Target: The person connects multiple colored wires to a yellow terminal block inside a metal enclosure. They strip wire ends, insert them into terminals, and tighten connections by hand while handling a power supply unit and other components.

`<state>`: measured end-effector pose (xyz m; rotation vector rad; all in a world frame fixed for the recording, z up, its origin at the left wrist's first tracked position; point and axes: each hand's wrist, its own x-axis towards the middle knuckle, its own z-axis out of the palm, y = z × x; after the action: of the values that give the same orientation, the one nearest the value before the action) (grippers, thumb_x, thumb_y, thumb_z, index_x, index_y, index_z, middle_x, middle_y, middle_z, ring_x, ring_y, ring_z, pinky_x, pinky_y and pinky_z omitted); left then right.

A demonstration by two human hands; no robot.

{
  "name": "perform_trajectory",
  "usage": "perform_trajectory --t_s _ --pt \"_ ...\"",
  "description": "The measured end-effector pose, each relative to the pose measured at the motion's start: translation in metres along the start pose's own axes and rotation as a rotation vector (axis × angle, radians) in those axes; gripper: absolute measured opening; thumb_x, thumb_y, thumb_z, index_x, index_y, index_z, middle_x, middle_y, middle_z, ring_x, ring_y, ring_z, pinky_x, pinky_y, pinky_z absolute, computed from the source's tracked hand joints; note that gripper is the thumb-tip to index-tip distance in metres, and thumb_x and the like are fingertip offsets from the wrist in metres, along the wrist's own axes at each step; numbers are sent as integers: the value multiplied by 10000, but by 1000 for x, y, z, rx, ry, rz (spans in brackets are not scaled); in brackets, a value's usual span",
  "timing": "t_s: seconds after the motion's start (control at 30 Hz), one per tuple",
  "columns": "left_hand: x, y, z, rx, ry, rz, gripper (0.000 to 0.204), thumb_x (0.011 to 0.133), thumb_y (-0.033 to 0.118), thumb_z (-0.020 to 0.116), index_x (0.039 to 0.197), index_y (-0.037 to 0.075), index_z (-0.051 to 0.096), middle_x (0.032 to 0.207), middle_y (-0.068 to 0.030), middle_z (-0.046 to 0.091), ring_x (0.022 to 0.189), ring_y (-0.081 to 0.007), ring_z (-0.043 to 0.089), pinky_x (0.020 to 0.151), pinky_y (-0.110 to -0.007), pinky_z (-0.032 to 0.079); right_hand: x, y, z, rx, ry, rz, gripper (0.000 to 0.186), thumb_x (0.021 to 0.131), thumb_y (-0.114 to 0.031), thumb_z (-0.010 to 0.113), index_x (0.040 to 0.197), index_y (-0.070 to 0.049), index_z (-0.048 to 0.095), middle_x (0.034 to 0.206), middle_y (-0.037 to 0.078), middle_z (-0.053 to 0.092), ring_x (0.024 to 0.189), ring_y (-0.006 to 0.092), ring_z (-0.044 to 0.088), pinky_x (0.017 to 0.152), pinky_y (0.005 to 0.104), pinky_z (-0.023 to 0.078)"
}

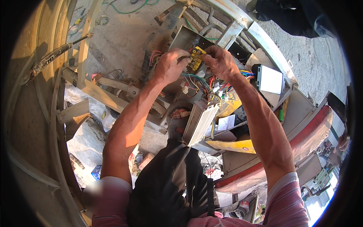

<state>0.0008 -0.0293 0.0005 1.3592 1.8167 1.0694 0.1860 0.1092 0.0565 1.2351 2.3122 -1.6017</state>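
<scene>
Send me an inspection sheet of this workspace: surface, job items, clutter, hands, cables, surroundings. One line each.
Surface: open metal compartment, with grey concrete floor beyond.
Job's things: yellow terminal block; finned metal box lower in the picture.
Clutter: crumpled clear plastic at left; blue box at lower left.
Hands: left hand and right hand at either side of the block; exact grip unclear.
Cables: loose multicoloured wires below the block; green cable on the floor.
Surroundings: metal framing at left; another person in dark clothing at upper right.
</scene>
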Motion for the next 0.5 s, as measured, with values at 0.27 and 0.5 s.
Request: perform_trajectory --t_s 0.27,0.5 --pt "3 9 -13 -258 -103 -281 164 1004 161 710 1041 1 698 846 -102 711 687 -177 689 645 -344 549 1 -1 3 -4 30 72 428 939 -311 671 1157 55 716 1003 222 770 923 340 781 839 429 599" --pt "3 9 -20 -327 -148 -280 154 1051 167 655 1055 15 672 880 -43 686 699 -103 664 630 -285 527 0 -1 4 -63 30 -9 388 947 -286 657 1164 29 721 1046 232 760 972 382 758 874 447 585"
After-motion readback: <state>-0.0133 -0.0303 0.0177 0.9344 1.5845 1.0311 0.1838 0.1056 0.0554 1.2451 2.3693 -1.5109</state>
